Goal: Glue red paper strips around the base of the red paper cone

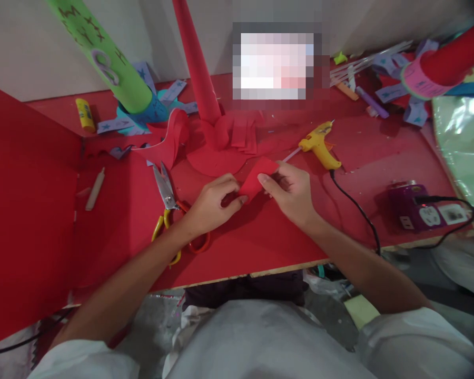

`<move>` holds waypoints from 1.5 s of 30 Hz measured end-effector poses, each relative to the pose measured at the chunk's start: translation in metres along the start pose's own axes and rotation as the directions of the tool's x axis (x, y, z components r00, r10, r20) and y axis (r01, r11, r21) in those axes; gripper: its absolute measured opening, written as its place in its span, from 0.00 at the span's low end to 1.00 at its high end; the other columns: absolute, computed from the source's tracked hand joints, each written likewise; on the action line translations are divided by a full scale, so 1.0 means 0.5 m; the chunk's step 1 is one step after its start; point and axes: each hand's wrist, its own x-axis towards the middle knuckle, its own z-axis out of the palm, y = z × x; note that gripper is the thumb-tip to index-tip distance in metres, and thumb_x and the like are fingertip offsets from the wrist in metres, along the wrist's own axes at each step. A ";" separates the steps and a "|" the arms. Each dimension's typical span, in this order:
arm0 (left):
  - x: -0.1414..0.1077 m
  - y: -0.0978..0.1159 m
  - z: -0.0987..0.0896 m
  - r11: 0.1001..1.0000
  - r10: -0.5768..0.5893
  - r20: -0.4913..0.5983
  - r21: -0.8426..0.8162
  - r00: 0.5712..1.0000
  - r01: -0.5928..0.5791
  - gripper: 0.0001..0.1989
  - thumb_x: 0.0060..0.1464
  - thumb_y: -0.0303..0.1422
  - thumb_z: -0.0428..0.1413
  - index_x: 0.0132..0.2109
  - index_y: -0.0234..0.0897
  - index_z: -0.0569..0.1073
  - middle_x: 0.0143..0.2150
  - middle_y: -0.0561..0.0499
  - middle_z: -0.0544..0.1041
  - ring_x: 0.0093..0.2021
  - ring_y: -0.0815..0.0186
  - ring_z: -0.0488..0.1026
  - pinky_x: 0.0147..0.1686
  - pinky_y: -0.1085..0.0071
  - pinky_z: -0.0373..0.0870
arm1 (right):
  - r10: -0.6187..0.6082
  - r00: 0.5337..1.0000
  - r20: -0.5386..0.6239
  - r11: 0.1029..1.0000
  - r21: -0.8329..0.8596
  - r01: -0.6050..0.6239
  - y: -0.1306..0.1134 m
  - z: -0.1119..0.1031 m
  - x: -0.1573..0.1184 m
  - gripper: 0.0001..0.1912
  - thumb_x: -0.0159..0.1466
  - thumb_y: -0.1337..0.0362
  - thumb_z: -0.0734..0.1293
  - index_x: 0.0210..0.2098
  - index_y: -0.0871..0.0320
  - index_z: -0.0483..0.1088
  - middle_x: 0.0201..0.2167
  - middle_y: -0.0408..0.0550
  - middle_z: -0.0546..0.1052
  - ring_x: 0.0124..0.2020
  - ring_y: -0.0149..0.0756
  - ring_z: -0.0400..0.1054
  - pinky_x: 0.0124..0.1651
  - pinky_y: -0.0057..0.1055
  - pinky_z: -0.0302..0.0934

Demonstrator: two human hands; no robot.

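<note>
A small red paper piece (254, 180) is held between my two hands above the red table (237, 250). My left hand (217, 204) pinches its lower left end with thumb and fingers. At its upper right end, my right hand (290, 192) grips it, thumb on top. Just beyond them stands a red paper cone (199, 68) on a round red base (217, 162), with red strips (244, 134) lying beside it. Scissors with yellow and orange handles (165, 189) lie partly under my left forearm. To the right of my right hand rests a yellow glue gun (319, 146).
A green tube (110, 60) with a blue base stands at the back left, near a yellow glue stick (85, 116). A purple power box (408, 208) with a black cord sits at right. A red panel (27, 210) rises at left.
</note>
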 end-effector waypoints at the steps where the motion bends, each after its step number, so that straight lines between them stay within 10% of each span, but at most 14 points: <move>1: 0.001 0.001 -0.001 1.000 0.002 0.002 0.005 1.000 -0.002 0.13 0.65 0.30 0.58 0.31 0.38 0.64 0.33 0.54 0.67 0.31 0.69 0.64 0.34 0.70 0.62 | 0.002 1.000 -0.014 1.000 0.010 -0.002 -0.001 0.000 0.001 0.19 0.68 0.47 0.71 0.30 0.54 0.70 0.26 0.41 0.71 0.26 0.31 0.64 0.28 0.31 0.59; 34: 0.004 -0.002 -0.006 1.000 -0.030 -0.001 -0.003 1.000 0.030 0.13 0.66 0.31 0.59 0.33 0.38 0.65 0.32 0.55 0.66 0.31 0.70 0.63 0.33 0.71 0.59 | 0.033 0.997 -0.074 0.994 0.102 -0.025 0.001 -0.003 0.006 0.19 0.66 0.46 0.73 0.30 0.54 0.72 0.23 0.40 0.75 0.24 0.30 0.67 0.28 0.29 0.63; 45: -0.002 -0.008 0.000 0.999 0.034 -0.068 0.035 0.997 -0.032 0.12 0.65 0.30 0.62 0.33 0.37 0.68 0.33 0.55 0.68 0.32 0.70 0.65 0.34 0.72 0.62 | -0.115 0.986 -0.124 0.985 -0.146 0.097 0.009 -0.007 -0.017 0.14 0.71 0.51 0.70 0.34 0.53 0.74 0.26 0.41 0.74 0.27 0.32 0.69 0.31 0.31 0.65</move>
